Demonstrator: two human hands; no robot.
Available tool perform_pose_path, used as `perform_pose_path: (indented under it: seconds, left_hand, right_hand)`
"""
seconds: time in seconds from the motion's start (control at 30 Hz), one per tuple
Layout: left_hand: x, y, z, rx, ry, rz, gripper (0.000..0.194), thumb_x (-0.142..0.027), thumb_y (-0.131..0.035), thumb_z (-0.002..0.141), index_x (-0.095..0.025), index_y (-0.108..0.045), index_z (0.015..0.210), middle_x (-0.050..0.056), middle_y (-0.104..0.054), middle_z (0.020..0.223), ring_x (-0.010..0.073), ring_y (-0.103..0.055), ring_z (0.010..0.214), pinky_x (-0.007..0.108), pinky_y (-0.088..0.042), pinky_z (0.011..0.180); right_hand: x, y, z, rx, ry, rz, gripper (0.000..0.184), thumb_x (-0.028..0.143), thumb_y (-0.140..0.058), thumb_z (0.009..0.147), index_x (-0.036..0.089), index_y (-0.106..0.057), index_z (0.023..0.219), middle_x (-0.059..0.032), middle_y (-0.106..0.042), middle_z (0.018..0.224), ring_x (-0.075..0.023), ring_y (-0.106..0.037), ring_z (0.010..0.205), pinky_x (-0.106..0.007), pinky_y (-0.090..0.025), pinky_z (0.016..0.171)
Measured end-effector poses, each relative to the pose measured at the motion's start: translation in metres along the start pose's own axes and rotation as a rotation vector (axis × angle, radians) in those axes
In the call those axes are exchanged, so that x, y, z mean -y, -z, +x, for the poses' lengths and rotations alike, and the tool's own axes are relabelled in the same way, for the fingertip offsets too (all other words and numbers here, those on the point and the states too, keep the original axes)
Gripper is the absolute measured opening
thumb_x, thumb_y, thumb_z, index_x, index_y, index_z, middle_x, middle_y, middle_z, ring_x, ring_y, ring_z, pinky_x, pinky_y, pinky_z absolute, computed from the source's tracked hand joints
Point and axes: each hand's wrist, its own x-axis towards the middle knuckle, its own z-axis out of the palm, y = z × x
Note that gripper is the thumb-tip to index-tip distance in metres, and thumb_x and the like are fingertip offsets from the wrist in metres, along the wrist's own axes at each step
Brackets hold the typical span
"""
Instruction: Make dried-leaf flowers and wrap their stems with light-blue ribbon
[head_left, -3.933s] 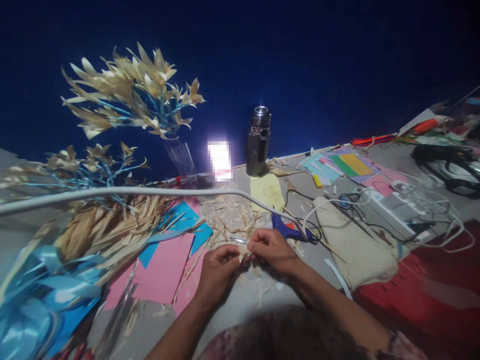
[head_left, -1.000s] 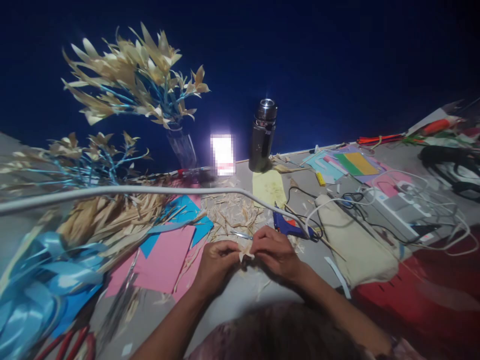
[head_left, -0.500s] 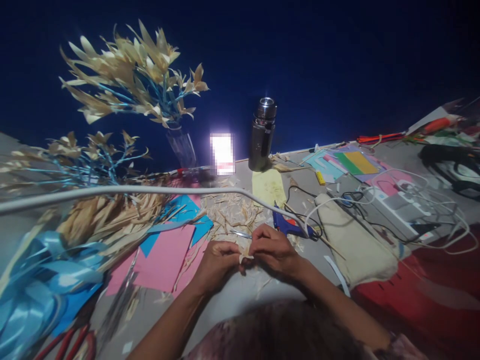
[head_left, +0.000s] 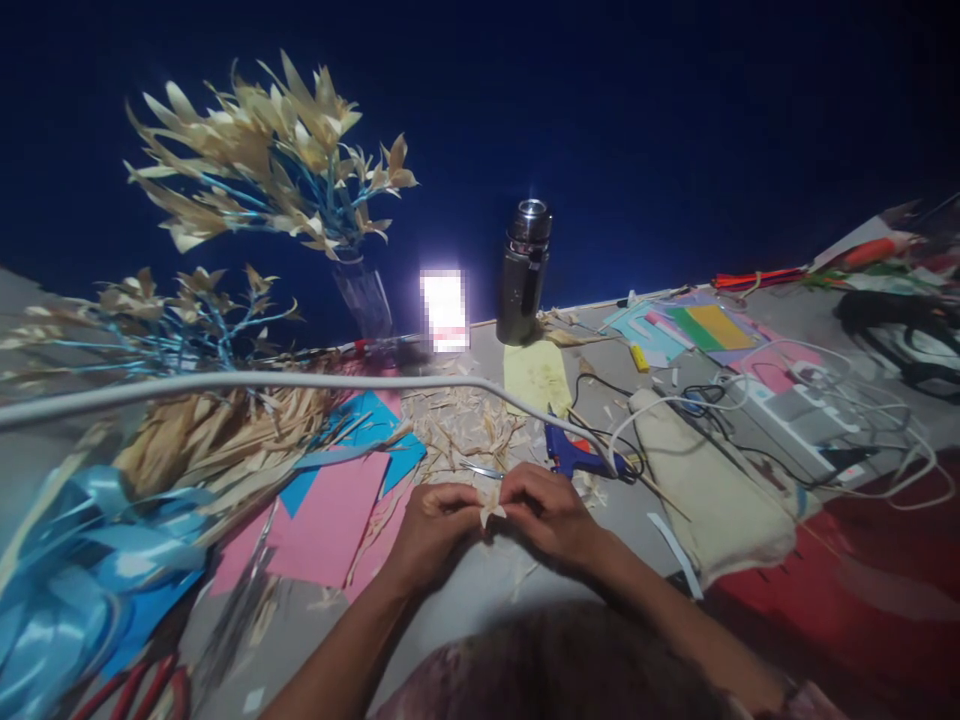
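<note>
My left hand [head_left: 433, 530] and my right hand [head_left: 546, 512] meet over the grey table [head_left: 480, 590]. Both pinch one small pale dried-leaf piece [head_left: 491, 514] between their fingertips. A heap of pale husk scraps [head_left: 465, 425] lies just beyond the hands, with small scissors [head_left: 480, 468] on it. A blue glue gun [head_left: 579, 456] rests right of the scraps, close to my right hand.
Pink paper [head_left: 330, 520] and blue paper [head_left: 371, 420] lie left, beside dried husks [head_left: 217, 435] and blue ribbon [head_left: 82, 560]. A vase of leaf sprays [head_left: 360, 290], a metal flask [head_left: 523, 270], a yellow sheet [head_left: 536, 375], a white cable [head_left: 262, 382], a cloth pouch [head_left: 712, 490] and a power strip [head_left: 795, 415] surround.
The hands stay together on the leaf piece, shifting slightly and working it between the fingertips. The view has moved a little.
</note>
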Motion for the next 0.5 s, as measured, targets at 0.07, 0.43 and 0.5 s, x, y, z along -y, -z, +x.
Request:
perform_pose_path:
  seconds: [0.07,0.43,0.5]
  left_hand:
    - [-0.003,0.001,-0.001,0.006,-0.039,0.058,0.011,-0.018,-0.073,0.067,-0.018,-0.079,0.057,0.003,-0.071,0.056,0.0138,-0.058,0.055,0.023,-0.042,0.055]
    - [-0.006,0.002,-0.004,0.037,-0.088,0.069,0.011,-0.018,-0.073,0.069,-0.019,-0.080,0.061,0.004,-0.074,0.060,0.0181,-0.066,0.058,0.026,-0.049,0.059]
    - [-0.004,0.001,-0.003,0.027,-0.071,0.052,0.011,-0.017,-0.073,0.068,-0.019,-0.080,0.060,0.005,-0.075,0.060,0.0189,-0.067,0.058,0.027,-0.051,0.058]
  right_hand:
    - [0.000,0.001,0.000,0.005,-0.005,-0.013,0.017,0.024,-0.057,0.101,0.021,-0.062,0.085,-0.0029,-0.066,0.077,-0.0169,-0.062,0.071,-0.028,-0.046,0.065]
    - [-0.007,0.011,0.009,0.078,0.176,-0.166,0.017,0.022,-0.056,0.102,0.021,-0.064,0.087,-0.0054,-0.072,0.077,-0.0184,-0.067,0.071,-0.028,-0.049,0.065]
    - [-0.007,0.012,0.010,0.077,0.188,-0.159,0.020,0.023,-0.054,0.104,0.021,-0.064,0.087,-0.0054,-0.073,0.077,-0.0182,-0.067,0.070,-0.028,-0.049,0.065]
